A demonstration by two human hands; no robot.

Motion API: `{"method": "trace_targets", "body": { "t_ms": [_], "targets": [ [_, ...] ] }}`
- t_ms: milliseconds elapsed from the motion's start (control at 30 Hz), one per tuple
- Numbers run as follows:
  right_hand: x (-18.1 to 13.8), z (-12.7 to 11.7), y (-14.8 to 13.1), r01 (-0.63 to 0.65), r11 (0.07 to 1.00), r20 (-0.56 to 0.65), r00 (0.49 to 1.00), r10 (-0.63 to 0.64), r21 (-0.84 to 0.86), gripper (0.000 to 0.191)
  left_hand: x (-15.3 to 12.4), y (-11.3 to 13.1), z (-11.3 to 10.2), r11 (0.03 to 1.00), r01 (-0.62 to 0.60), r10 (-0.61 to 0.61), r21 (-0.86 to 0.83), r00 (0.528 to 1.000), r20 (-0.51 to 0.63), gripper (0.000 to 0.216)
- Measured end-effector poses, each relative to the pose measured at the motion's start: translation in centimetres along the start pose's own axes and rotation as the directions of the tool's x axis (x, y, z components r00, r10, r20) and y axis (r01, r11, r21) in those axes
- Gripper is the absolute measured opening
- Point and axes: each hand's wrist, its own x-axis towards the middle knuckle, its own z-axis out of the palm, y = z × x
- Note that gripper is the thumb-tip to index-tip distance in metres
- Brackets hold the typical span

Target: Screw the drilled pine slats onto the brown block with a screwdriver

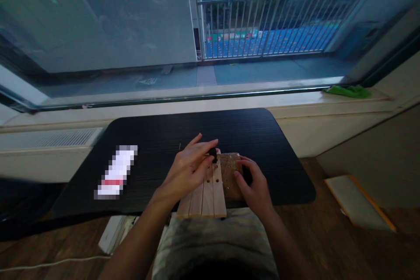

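My left hand (192, 164) reaches over a pale slatted wooden board (203, 203) with several small round holes. Its thumb and fingers pinch a small dark piece (213, 154) above the board's far end. Right beside the board is a brown, speckled flat piece (231, 179); its material is hard to tell in this dim light. My right hand (257, 186) curls at that piece's right edge, thumb and forefinger touching it, the other fingers partly hidden.
The black table (157, 133) carries a pixelated white sheet-like item (116, 173) on the left. Behind it runs a window sill with a green cloth (349, 91). A white, orange-edged panel (359, 203) lies on the floor at right. A white cable (55, 264) crosses the floor at left.
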Motion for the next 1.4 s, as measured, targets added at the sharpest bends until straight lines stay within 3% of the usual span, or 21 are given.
{"method": "trace_targets", "body": {
  "t_ms": [267,600,833,1400],
  "targets": [
    [-0.01,0.04,0.05,-0.001,1.0,-0.006,1.0,0.001,0.001,0.022,-0.27,0.58,-0.03,0.987,0.141,-0.135,-0.079,0.988,0.076,0.045],
    [0.0,0.07,-0.27,-0.001,1.0,-0.009,1.0,0.001,0.004,0.022,-0.31,0.46,-0.07,0.997,0.069,-0.066,-0.045,0.994,0.082,0.038],
    [0.01,0.1,-0.23,0.01,1.0,0.003,1.0,-0.01,0.004,0.023,0.01,0.46,0.23,0.989,0.126,-0.124,-0.08,0.992,0.027,0.024],
    [-0.1,0.05,0.0,0.005,1.0,0.0,1.0,-0.005,0.003,0.022,0.19,0.49,-0.13,0.962,0.201,-0.187,-0.184,0.978,0.089,0.032]
  ]
}}
